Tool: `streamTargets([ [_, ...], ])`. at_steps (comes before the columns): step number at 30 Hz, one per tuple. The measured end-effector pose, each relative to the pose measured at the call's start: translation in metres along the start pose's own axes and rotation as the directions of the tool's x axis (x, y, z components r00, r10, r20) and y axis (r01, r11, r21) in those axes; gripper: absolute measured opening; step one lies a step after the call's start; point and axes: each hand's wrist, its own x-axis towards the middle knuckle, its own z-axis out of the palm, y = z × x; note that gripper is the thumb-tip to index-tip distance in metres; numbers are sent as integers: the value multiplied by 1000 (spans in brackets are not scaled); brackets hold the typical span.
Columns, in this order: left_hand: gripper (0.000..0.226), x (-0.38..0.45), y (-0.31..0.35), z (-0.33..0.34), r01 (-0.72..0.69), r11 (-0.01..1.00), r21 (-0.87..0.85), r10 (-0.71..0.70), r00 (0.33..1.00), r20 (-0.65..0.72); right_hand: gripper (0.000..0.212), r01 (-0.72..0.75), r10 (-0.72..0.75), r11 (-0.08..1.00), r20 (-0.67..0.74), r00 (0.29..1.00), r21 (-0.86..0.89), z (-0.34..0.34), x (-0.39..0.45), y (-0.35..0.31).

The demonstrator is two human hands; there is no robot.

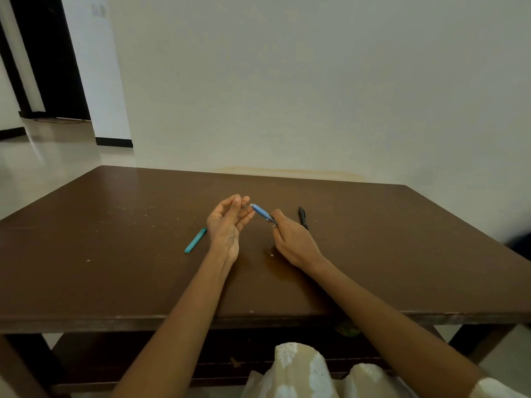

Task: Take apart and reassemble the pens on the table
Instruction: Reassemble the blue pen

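My right hand (pixel 291 239) grips a blue pen (pixel 261 212) by its lower end, with the pen pointing up and left just above the brown table (pixel 115 254). My left hand (pixel 227 222) is raised beside the pen's free tip, palm turned inward and fingers loosely curled; whether its fingertips touch the tip I cannot tell. A teal pen part (pixel 195 240) lies flat on the table left of my left wrist. A black pen (pixel 302 217) lies on the table just right of my right hand.
The table's far edge meets a pale wall. Its near edge runs just above my lap, which is covered by light patterned cloth (pixel 301 374). A small white speck (pixel 271 255) sits on the tabletop between my wrists. Open floor and a dark doorway lie far left.
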Motion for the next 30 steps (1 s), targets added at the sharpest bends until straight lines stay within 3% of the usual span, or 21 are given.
streamTargets([
  [17,11,-1,-2,-1,-28,993,118,25,999,28,12,-5,5,1000,17,1000,2,0,0,-1],
  [30,13,-4,-8,3,-121,922,368,92,991,95,13,-10,8,999,35,999,47,0,-1,-1],
])
